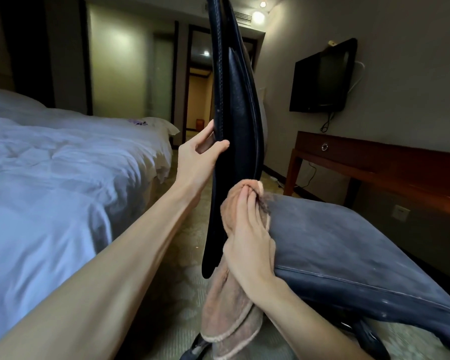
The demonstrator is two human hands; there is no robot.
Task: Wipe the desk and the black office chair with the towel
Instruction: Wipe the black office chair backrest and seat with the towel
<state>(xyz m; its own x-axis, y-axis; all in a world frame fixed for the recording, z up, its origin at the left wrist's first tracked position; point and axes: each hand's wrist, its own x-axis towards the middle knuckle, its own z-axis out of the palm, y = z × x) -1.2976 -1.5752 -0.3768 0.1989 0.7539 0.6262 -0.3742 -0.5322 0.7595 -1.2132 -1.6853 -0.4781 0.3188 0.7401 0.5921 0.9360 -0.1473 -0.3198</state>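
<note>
Your left forearm ran nearest the lens, from the lower left corner up to your left hand [198, 149]. That hand pinched the near edge of the backrest [234, 105] of the chair [335, 255] between thumb and curled fingers. That backrest, black leather with a stitched seam, stood upright and edge-on to you.

Just below it, your right hand [247, 242] lay on the towel [231, 315], a pinkish-brown one. Your fingers stretched along it with the tips bent into the cloth, gripping it. They pressed it against the back edge of the seat [369, 229], right where seat met backrest. The loose end of the towel hung down under your wrist toward the carpet [182, 255]. The seat cushion looked dusty grey-blue, with pale specks along its piped seam. Part of the dark chair base [369, 336] showed beneath it.

The desk [374, 157], reddish-brown wood, stood along the right wall beyond the seat, apart from the chair. It had one drawer with a ring pull [324, 146]. A dark television [322, 79] hung on the wall above it; a small mark on its lower frame was too small to read. A cable [326, 123] dropped from the television toward the desk. A white wall socket [400, 212] sat low on the wall under the desk. A bed [50, 165] with rumpled white bedding filled the left side, beside your left arm.
</note>
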